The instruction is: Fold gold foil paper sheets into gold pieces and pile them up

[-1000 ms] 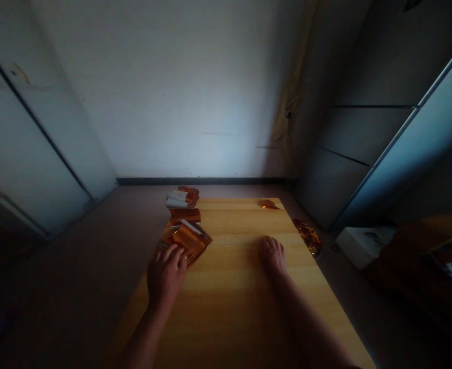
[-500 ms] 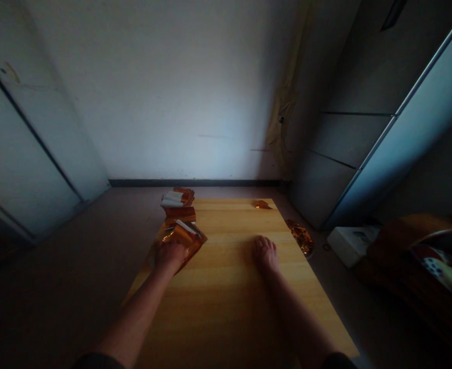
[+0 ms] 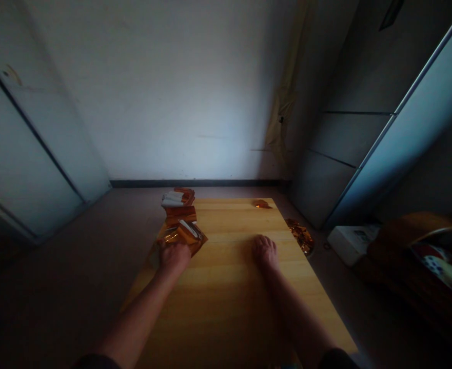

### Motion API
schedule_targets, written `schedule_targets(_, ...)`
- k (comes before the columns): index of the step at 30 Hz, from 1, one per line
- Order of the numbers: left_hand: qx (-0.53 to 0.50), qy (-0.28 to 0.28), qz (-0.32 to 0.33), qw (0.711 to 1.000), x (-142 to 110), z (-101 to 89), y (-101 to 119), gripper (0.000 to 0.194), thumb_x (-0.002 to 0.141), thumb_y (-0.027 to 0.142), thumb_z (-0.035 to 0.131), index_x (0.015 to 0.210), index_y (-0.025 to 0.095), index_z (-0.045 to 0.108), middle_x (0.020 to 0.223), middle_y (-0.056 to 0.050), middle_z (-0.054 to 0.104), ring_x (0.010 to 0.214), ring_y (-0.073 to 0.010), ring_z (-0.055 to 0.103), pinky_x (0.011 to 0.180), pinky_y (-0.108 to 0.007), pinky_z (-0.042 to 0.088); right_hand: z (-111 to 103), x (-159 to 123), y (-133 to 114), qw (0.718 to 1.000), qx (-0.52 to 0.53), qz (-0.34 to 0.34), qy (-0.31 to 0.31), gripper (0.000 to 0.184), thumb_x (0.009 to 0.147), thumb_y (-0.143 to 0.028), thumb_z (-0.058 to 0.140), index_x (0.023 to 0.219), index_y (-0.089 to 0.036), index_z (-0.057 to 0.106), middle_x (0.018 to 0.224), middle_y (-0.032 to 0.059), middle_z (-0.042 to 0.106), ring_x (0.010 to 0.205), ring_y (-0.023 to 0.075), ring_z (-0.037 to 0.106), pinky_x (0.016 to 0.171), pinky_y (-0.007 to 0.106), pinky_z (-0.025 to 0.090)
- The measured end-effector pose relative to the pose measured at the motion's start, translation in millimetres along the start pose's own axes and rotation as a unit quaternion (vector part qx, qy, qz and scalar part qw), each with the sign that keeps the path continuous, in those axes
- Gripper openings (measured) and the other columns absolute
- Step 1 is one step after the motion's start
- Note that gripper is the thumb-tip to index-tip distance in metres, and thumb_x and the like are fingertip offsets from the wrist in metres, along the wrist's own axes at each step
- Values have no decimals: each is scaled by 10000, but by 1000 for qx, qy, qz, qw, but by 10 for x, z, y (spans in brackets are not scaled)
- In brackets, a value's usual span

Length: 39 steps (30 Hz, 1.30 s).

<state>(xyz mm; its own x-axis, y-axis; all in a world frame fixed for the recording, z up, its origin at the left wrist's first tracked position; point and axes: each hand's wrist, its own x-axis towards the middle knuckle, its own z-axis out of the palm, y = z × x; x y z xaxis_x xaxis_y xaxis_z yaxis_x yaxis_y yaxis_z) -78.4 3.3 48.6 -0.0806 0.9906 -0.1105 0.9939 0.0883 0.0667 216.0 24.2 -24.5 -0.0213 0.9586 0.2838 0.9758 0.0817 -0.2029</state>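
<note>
Left grip [image 3: 175, 254] touches the orange foil stack [image 3: 195, 237] at the left side of the counter [image 3: 226, 287]; fingers hidden, hold cannot be told. Right grip [image 3: 264, 249] rests on the counter's right half, fingers curled, underside unseen. Brown sheet [image 3: 180, 213] and grey-brown bundle [image 3: 174, 198] at the counter's far left; foil scrap [image 3: 263, 204] at its far right. Crumpled foil [image 3: 301, 238], partly blocked by the counter's right edge. Counter pale wood, pale wall [image 3: 172, 102] beyond it

Dim room; cool light pools on the wall [image 3: 210, 118], orange foil [image 3: 185, 234] glints, lower corners darken, edges stretch.
</note>
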Motion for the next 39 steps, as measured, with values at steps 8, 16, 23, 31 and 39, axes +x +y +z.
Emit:
schedule_targets(8, 7, 216, -20, 976, -264, -492, -18, 295, 808, 192, 371, 833, 158, 663, 860, -97, 691, 837, -256, 619, 947, -495, 294, 0, -10, 6, 1000, 9, -12, 14, 313, 904, -237, 417, 1144, -183, 611, 1196, 109, 592, 1132, 235, 468, 961, 358, 315)
schedule_targets(16, -300, 249, 25, 921, -347, -167, 239, 328, 827, 355, 386, 818, 180, 662, 832, -68, 686, 839, -206, 606, 778, -289, 450, -20, -132, -103, 943, 319, -92, -9, 500, 766, -209, 514, 1266, -186, 522, 1283, 116, 546, 1187, 235, 476, 969, 381, 392)
schedule_targets(23, -630, 56, 34, 774, -437, 409, 529, 334, 669, 433, 542, 791, 142, 651, 678, -27, 664, 750, -208, 619, 702, -295, 482, -415, -265, -480, 789, 602, -27, -121, 508, 695, -312, 608, 1186, -198, 547, 1222, 76, 594, 1084, 231, 551, 845, 332, 460)
schedule_targets(31, -539, -13, -16, 842, -550, 620, 815, 656, 735, 238, 531, 1364, 176, 356, 652, 38, 618, 572, -123, 577, 599, -230, 446, -250, -370, -477, 931, 335, 107, -95, 639, 649, -174, 575, 1274, -128, 454, 782, 45, 676, 690, 180, 607, 594, 238, 424)
schedule_targets(39, -201, 94, 172, 960, -592, 667, 778, 423, 739, 49, 435, 1076, 203, 638, 1164, -95, 611, 1068, -201, 568, 911, -329, 444, -248, -454, -457, 973, 162, 65, -152, 444, 671, -132, 544, 1106, -177, 617, 913, 93, 717, 832, 217, 668, 655, 239, 442)
